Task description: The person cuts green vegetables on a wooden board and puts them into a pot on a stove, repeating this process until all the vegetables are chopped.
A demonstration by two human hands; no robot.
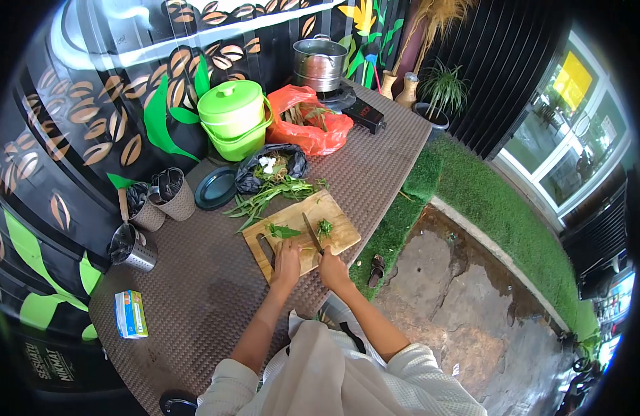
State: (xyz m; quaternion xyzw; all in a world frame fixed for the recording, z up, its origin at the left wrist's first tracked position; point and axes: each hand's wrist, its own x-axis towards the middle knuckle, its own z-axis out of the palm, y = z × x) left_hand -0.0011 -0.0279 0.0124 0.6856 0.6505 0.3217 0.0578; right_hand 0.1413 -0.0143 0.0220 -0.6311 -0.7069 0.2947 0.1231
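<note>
A wooden cutting board (337, 211) lies at an angle on the brown woven-pattern table. My right hand (333, 269) is wrapped round the handle of a knife (311, 230), whose blade points away from me over the board. On the board's left part, my left hand (287, 262) has its fingers closed on some leafy greens (283, 231); their stems are partly hidden under the fingers. To the right of the blade sits a small heap of cut greens (325, 227). Past the board's far left edge spread loose long-leaved greens (275, 197).
Behind the greens stand a black plastic bag (248, 175), a dark plate (216, 188), a lime-green lidded bucket (231, 118) and a red plastic bag (327, 141). A steel pot (320, 66) sits on a portable stove (363, 113). Utensil holders (174, 197) and a tissue pack (130, 315) are left.
</note>
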